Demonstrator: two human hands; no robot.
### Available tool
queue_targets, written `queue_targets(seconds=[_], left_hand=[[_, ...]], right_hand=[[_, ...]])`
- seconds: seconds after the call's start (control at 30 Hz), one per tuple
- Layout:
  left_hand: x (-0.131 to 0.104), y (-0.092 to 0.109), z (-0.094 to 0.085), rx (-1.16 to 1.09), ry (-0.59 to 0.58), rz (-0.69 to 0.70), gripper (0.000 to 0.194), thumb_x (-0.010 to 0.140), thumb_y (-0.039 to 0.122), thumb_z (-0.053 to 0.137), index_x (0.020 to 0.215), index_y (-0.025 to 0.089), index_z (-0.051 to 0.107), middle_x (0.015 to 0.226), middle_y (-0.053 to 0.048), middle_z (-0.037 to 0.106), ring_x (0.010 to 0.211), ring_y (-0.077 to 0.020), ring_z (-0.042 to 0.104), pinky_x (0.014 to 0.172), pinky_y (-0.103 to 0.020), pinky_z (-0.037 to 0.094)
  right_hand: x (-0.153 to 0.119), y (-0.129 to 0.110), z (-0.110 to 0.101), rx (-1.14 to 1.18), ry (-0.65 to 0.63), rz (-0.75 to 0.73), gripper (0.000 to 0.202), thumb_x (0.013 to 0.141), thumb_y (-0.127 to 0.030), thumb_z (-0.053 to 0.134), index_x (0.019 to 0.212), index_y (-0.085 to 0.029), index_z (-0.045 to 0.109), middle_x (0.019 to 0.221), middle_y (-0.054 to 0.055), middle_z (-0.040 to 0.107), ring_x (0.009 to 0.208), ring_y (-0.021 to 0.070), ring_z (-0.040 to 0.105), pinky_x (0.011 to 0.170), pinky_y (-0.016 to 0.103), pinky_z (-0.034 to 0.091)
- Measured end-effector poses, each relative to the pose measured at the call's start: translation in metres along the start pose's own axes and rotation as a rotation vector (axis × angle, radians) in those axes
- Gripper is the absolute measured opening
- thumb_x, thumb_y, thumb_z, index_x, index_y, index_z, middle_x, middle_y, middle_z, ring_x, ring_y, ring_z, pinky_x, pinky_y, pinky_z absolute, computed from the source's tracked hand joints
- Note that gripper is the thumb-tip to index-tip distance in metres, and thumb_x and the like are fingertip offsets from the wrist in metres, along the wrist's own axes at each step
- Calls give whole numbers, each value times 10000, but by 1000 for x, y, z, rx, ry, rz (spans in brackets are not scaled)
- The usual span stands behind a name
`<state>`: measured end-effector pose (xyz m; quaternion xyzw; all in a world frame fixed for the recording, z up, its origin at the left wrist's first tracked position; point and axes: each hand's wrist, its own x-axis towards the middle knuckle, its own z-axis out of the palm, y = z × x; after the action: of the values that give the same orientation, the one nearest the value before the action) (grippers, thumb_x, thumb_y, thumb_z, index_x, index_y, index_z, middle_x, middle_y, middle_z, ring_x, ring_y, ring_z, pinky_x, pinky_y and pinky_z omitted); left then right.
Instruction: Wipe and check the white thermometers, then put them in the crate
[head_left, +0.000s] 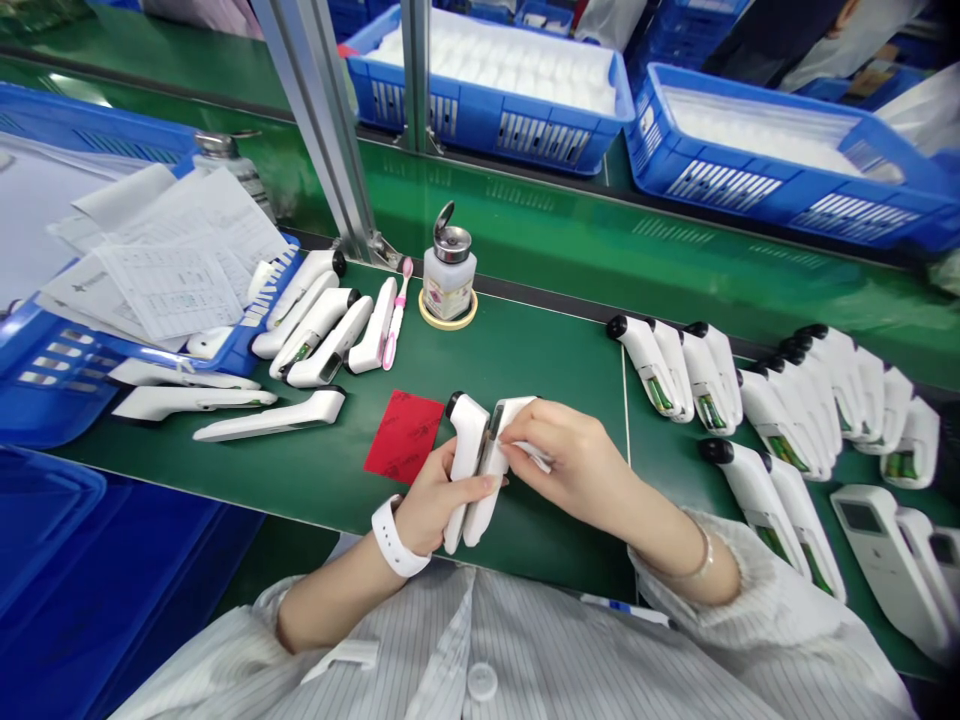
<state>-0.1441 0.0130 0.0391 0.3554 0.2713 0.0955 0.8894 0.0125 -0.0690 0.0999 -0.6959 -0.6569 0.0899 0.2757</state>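
Head view: a black-tipped white casing (466,440) and a 2nd casing (489,465) are gripped side by side at 6 o'clock from centre by the L hand (431,500), thumb across both. The 2nd's upper edge, approx. 1 o'clock, is pinched by R hand (574,455) fingertips; any small pc. there can't be told. Firm support, light fingertip pressure prob. best.

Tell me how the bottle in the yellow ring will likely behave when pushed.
The bottle looks squat and broad-based, so a light push would probably slide it rather than tip it. The yellow ring around its foot may check that slide. Its metal lid stands open, so any liquid inside could splash if jolted.
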Motion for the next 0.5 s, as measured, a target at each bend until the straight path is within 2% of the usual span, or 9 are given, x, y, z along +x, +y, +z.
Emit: queue_targets(seconds=[0.13, 0.27, 0.43, 0.5], left_hand=[[0, 1, 1, 9, 26, -29, 328, 641, 241, 762, 932, 179, 623, 773, 0, 645, 744, -145, 616, 639, -220, 450], [1, 1, 2, 14, 11, -5, 332, 612, 236, 778, 904, 174, 630, 751, 7, 640, 720, -142, 611, 663, -235, 456], [0, 0, 1, 33, 32, -37, 369, 609, 246, 779, 934, 176, 620, 763, -4, 649, 731, -155, 615, 633, -231, 446], [-1, -1, 1, 29, 19, -4, 354, 605, 231, 781, 915, 173, 621, 719, 18, 622, 668, -119, 586, 604, -210, 427]], right_hand=[[0, 2, 0, -73, 70, 34, 104, 841, -186, 513, 807, -187, 612, 772, 41, 607, 697, 150, 570, 628, 267, 455], [1, 4, -2, -50, -5, -48, 102, 844, -193, 510, 818, -197, 608, 762, 30, 616, 706, 148, 577, 642, 267, 448], [1, 2, -1, -148, 102, 8, 106, 832, -188, 519, 781, -183, 611, 759, 42, 631, 687, 150, 586, 633, 270, 431], [-2, -2, 1, -138, 38, -47, 97, 833, -192, 522, 791, -185, 610, 760, 33, 637, 690, 147, 591, 628, 268, 415]])
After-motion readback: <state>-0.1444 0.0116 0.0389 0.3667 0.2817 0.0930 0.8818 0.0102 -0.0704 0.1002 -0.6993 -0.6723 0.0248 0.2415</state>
